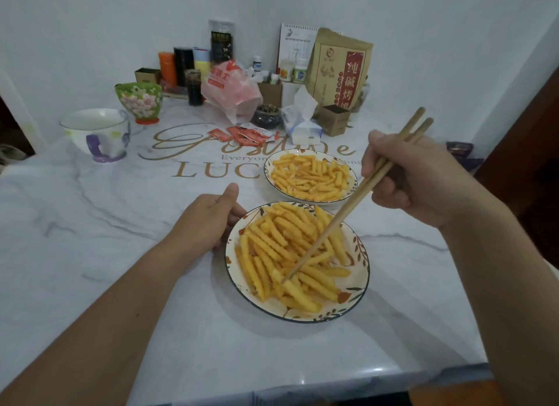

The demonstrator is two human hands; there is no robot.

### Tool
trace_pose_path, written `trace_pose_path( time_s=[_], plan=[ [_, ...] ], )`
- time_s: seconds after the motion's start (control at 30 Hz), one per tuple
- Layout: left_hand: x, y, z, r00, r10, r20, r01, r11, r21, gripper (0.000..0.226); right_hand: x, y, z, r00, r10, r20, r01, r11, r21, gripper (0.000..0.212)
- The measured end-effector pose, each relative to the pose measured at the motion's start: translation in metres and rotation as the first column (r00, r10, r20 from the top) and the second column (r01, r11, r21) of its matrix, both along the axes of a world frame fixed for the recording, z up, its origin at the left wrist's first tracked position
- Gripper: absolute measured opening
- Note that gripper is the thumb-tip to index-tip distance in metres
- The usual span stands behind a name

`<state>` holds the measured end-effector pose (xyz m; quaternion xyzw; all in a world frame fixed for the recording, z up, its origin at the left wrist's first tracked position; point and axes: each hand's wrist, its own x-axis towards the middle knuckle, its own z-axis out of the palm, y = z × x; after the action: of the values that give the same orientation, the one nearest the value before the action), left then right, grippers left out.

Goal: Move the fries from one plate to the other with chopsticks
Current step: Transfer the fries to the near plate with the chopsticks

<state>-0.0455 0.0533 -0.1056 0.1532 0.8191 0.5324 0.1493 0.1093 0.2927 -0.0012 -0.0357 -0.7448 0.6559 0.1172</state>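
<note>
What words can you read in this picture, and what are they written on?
"LUC", cut off by the far plate: gold letters on the white marble-look table.
"Everyon", also cut off: small print on the table.
"纯碱烤": red label on the brown paper bag.
Pink plastic bag, red sauce packets: too blurred.

Wooden chopsticks (357, 201), glossy ceramic plate (361, 256), polished marble-look table (121, 230)

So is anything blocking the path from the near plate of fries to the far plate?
Nothing visible. The far plate sits just beyond the near plate, with only bare table between. The chopsticks in the right hand already reach the fries.
</note>
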Motion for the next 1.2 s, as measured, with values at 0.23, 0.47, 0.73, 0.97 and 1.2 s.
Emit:
trace_pose_path(
  time_s=[0.23, 0.47, 0.73, 0.97, 1.2],
  plan=[
    [-0.002, 0.001, -0.001, 1.000, -0.010, 0.009, 0.010, 1.000, -0.013, 0.064, -0.021, 0.024, -0.009, 0.937, -0.331, -0.114, 0.277, 0.901, -0.335, 0.048],
    [0.002, 0.001, 0.000, 1.000, -0.005, -0.023, 0.005, 1.000, 0.012, 0.061, -0.068, 0.043, -0.045, 0.707, -0.673, -0.217, 0.644, 0.740, -0.195, 0.033],
    [-0.001, 0.004, -0.001, 1.000, 0.004, 0.012, -0.005, 1.000, 0.023, 0.063, -0.082, 0.040, -0.087, 0.771, -0.553, -0.314, 0.611, 0.783, 0.120, 0.029],
    [-0.004, 0.004, -0.004, 0.999, 0.008, 0.036, -0.009, 0.999, 0.040, 0.064, -0.094, 0.039, -0.094, 0.802, -0.524, -0.286, 0.594, 0.751, 0.288, 0.025],
    [-0.003, 0.004, -0.003, 0.999, 0.007, 0.032, -0.008, 1.000, 0.017, 0.064, -0.093, 0.049, -0.095, 0.800, -0.543, -0.256, 0.594, 0.779, 0.202, 0.029]
  ],
)
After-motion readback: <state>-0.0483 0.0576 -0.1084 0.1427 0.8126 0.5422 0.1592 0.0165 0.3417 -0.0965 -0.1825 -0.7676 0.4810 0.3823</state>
